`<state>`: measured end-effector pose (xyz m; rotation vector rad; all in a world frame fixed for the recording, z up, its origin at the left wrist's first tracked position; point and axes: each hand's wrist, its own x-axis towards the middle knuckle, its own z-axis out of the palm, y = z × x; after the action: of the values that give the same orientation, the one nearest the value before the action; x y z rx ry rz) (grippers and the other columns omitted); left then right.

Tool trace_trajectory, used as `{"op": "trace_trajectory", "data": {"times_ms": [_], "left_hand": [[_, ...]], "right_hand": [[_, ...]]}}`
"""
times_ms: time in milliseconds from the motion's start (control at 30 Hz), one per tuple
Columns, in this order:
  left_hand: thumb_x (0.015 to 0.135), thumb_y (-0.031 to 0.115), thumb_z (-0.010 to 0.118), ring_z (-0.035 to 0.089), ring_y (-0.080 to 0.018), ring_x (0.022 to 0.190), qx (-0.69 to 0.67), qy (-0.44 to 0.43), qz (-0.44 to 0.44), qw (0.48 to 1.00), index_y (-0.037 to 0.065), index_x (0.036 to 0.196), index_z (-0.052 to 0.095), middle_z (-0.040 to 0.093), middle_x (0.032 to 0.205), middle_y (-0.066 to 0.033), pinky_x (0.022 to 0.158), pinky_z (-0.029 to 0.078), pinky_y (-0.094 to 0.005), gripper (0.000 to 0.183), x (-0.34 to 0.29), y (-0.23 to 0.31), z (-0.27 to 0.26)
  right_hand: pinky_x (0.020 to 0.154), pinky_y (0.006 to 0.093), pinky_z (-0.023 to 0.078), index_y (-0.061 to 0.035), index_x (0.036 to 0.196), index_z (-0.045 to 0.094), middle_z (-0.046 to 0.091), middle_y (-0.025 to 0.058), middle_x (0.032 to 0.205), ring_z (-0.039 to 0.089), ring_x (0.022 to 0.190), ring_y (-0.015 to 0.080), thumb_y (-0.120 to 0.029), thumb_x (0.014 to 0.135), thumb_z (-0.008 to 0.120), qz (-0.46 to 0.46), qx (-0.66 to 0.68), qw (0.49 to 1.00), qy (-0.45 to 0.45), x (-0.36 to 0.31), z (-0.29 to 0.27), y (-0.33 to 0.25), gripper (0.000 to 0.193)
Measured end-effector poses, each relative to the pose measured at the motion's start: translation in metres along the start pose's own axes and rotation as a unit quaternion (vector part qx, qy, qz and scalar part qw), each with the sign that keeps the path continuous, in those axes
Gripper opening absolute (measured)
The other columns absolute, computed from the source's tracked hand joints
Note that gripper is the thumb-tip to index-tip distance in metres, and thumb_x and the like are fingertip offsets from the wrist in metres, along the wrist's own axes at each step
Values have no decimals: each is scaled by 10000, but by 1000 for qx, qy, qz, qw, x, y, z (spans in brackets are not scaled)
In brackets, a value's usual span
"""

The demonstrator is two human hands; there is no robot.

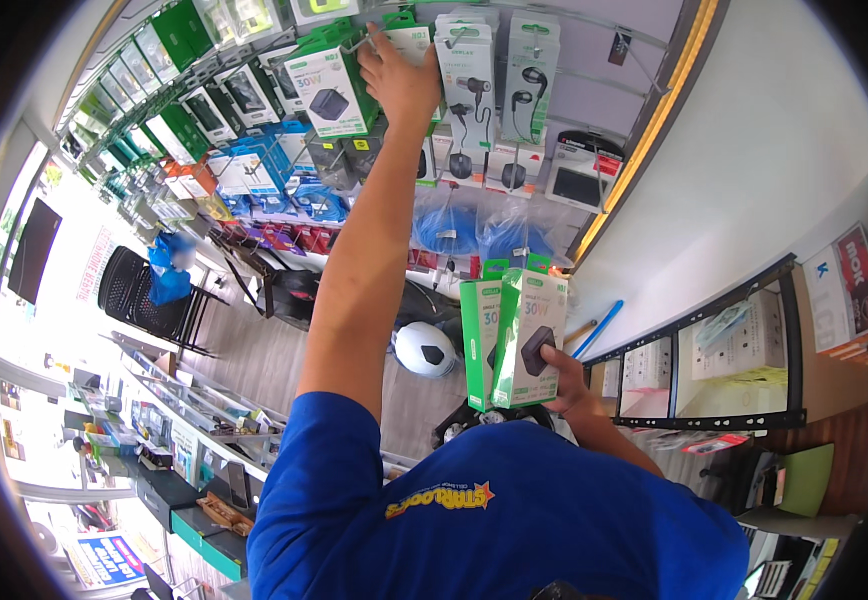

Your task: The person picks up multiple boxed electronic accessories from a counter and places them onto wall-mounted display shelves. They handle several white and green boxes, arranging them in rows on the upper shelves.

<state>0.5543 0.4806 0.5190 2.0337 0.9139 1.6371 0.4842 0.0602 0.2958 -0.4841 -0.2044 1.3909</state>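
My left arm is stretched up to the wall display, where my left hand (401, 82) grips a white-and-green charger box (410, 42) hanging among the hooks. Its fingers lie along one side and the thumb along the other; the palm side is hidden. Just left of that hand hangs a matching charger box (329, 90) with a dark charger printed on it. Down in front of my chest, my right hand (569, 382) holds two upright charger boxes side by side, a front box (531, 335) and a second green-edged box (480, 345) partly behind it.
Packaged earphones (469, 85) hang right of my left hand, and coiled blue cables (449, 230) hang lower. A white-and-black ball-like object (425, 350) is below. At right stands a black-framed shelf (799, 340); at left are a black chair (144, 305) and a glass counter (194, 400).
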Motion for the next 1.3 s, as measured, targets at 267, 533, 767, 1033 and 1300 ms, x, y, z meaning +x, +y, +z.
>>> {"op": "trace_trajectory", "data": {"times_ms": [267,533,767,1033,1300], "left_hand": [[913,387,761,368,-486,1427,-6,-28,78,997,30,1619,314,295,1616,-268,1189,332,-548,909,-5,-7,-22],[1118,361,523,536,-236,1309,-294,-229,-253,893,-44,1537,416,541,1447,-180,1104,425,-365,592,-270,-20,-180],[1123,330,528,559,-181,1280,-346,-124,-473,801,18,1532,451,588,1420,-111,1094,434,-319,520,-342,-36,-255],[1024,120,659,495,-248,1385,-330,-75,-279,899,26,1496,432,546,1464,-150,1173,368,-384,532,-334,-59,-311],[764,61,883,441,-387,1486,-48,-123,80,988,182,1219,667,675,1352,-66,1264,160,-630,517,-318,-39,-324]], "right_hand": [[1017,435,558,-13,1436,520,660,153,1298,673,1185,276,-303,959,718,-4,-24,1000,-11,1,14,-1,593],[993,360,514,1,1425,547,656,98,1287,636,1139,185,-234,948,764,-46,-218,974,49,49,52,0,574],[1023,337,491,-19,1465,538,664,95,1286,627,1169,174,-260,974,761,-36,-389,918,66,78,90,25,591],[1044,366,497,-4,1453,461,610,128,1361,621,1206,204,-35,959,692,-305,-387,870,-7,85,67,15,546],[1102,385,442,-8,1320,627,663,115,1299,641,1201,255,44,839,705,-264,-288,920,37,77,34,13,490]]}}
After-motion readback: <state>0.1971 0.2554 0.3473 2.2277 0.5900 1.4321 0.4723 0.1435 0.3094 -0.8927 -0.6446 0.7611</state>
